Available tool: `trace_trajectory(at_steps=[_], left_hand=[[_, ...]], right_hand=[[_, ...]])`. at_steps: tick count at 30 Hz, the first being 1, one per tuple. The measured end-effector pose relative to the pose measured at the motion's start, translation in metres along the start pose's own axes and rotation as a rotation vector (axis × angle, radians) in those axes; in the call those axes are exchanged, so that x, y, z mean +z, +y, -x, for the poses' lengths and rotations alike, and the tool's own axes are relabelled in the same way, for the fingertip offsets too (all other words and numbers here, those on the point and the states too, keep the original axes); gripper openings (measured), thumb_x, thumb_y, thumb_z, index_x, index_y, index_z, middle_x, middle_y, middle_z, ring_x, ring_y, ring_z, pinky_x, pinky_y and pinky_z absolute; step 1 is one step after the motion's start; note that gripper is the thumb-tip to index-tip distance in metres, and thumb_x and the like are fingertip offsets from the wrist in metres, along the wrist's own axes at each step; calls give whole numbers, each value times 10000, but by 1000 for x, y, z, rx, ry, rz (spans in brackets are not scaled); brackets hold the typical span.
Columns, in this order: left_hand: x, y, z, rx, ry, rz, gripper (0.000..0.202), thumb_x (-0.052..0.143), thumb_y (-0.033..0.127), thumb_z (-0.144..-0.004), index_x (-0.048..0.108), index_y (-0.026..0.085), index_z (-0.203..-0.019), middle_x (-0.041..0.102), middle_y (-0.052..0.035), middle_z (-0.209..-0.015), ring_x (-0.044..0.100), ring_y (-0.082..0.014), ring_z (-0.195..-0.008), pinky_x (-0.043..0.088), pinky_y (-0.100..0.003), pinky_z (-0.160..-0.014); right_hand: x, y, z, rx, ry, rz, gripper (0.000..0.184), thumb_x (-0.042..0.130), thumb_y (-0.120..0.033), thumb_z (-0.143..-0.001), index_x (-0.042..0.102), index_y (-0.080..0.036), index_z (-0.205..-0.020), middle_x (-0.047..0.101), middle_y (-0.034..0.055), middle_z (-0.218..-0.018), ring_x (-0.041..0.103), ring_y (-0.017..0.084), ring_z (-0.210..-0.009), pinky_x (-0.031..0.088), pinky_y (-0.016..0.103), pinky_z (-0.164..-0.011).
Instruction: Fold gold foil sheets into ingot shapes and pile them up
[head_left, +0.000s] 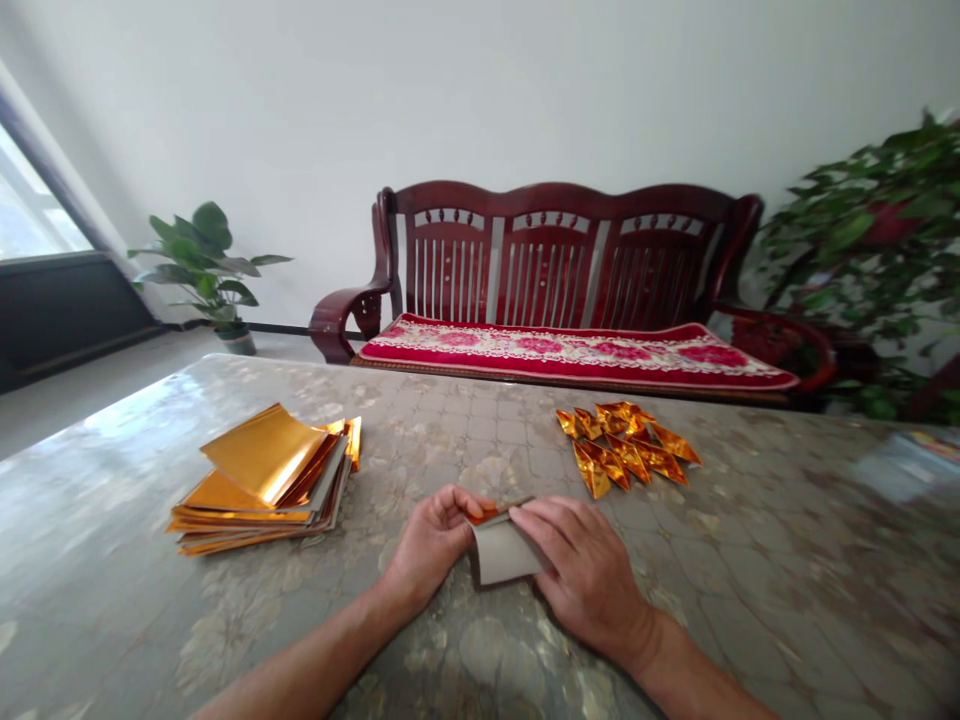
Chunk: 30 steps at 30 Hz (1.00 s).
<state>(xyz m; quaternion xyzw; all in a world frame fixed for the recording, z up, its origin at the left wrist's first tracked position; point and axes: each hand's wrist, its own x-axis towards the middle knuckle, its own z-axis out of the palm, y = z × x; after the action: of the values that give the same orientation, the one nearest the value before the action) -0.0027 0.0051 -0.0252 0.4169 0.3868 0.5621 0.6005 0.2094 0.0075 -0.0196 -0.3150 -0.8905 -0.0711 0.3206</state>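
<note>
Between my two hands is a sheet of gold foil paper (510,556), its pale grey back facing me and its far edge curled over, with a bit of orange-gold showing. My left hand (435,540) pinches the sheet's left far corner between thumb and fingers. On the other side, my right hand (589,565) has its fingers over the folded edge and its thumb by the right side of the sheet. Left of my hands lies an uneven stack of gold foil sheets (262,460). Several folded gold foil pieces (630,445), with pointed ends, sit in a cluster beyond my right hand.
A patterned, glossy cover lies over the table (450,430). Behind it stands a dark red wooden bench (555,260) with a red floral cushion (570,350). Potted plants (214,255) flank the bench. A blurred clear plastic packet (911,465) lies at the table's right.
</note>
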Motion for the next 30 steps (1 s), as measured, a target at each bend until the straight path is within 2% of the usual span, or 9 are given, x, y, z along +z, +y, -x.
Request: trace_trajectory(at_steps=[3, 7, 12, 15, 23, 28, 30], left_hand=[[-4, -5, -2, 3, -22, -96, 163, 722, 172, -668, 568, 171, -722, 734, -43, -918, 686, -161, -802, 517, -244, -728], [-12, -11, -4, 87, -30, -438, 61, 617, 136, -724, 605, 185, -760, 735, -31, -960, 685, -175, -862, 510, -265, -785], [-19, -9, -3, 149, -17, -839, 151, 555, 102, -756, 652, 210, -800, 738, 1, -898, 666, -175, -862, 484, -271, -813], [-20, -4, -3, 160, -12, -999, 180, 564, 107, -760, 685, 219, -833, 728, 3, -868, 653, -186, -867, 470, -278, -803], [-17, 0, -2, 185, -47, -1086, 245, 564, 76, -756, 708, 240, -867, 738, 21, -890, 663, -178, -889, 466, -270, -814], [-17, -3, -4, 237, -94, -1110, 444, 460, -21, -707, 696, 236, -982, 744, 8, -979, 664, -175, -964, 482, -287, -905], [-18, -2, -4, 304, -67, -1103, 493, 412, -43, -703, 680, 221, -1022, 734, -11, -1017, 659, -170, -993, 489, -295, -927]], right_hand=[[1, 0, -2, -18, -6, -14, 350, 482, -143, -927, 603, -185, -1253, 678, 94, -1120, 572, 261, -1032, 468, 431, -876], [5, 1, -2, -47, -50, -61, 282, 449, -141, -969, 637, -177, -1176, 702, 80, -1070, 599, 232, -984, 475, 388, -857], [9, 1, 2, -78, -60, -71, 274, 444, -138, -974, 636, -159, -1169, 707, 86, -1095, 611, 231, -1002, 472, 386, -889], [10, 0, 3, -68, -70, -74, 269, 444, -131, -968, 643, -168, -1145, 708, 80, -1096, 615, 231, -1001, 475, 383, -883], [12, 0, 1, -73, -96, -94, 264, 449, -116, -945, 651, -179, -1103, 692, 84, -1136, 607, 230, -1044, 482, 382, -912], [14, 0, 1, -63, -150, -75, 225, 473, -151, -954, 657, -177, -1080, 687, 95, -1128, 609, 238, -1039, 484, 397, -912], [15, -1, 1, -57, -173, -68, 202, 501, -171, -951, 661, -181, -1075, 692, 97, -1106, 615, 235, -1030, 488, 393, -901]])
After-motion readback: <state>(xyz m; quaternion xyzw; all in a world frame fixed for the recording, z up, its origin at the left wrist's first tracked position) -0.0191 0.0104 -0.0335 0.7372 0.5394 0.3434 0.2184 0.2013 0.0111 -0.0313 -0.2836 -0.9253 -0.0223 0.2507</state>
